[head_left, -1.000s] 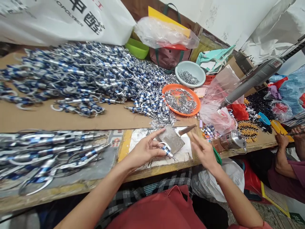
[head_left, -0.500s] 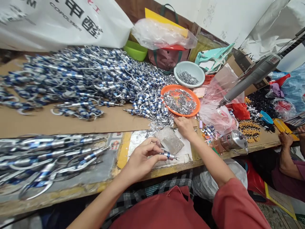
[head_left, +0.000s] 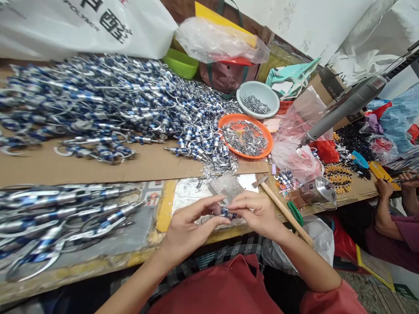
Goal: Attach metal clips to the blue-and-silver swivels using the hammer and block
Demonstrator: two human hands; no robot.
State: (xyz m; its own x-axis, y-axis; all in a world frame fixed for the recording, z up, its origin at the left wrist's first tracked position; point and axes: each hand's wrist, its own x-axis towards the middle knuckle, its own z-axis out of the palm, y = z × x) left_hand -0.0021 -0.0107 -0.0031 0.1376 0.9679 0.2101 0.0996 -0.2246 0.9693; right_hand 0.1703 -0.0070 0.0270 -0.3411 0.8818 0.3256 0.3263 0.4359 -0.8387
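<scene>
Fingers (head_left: 218, 219) of the left hand (head_left: 186, 231) and right hand (head_left: 258, 214) pinch a small blue-and-silver clasp (head_left: 226, 213) together above the table (head_left: 98, 261) edge

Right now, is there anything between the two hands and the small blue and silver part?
Nothing visible is. The left hand and the right hand both pinch the part with their fingertips, just over the grey block at the bench edge. The fingers hide most of the part.
</scene>
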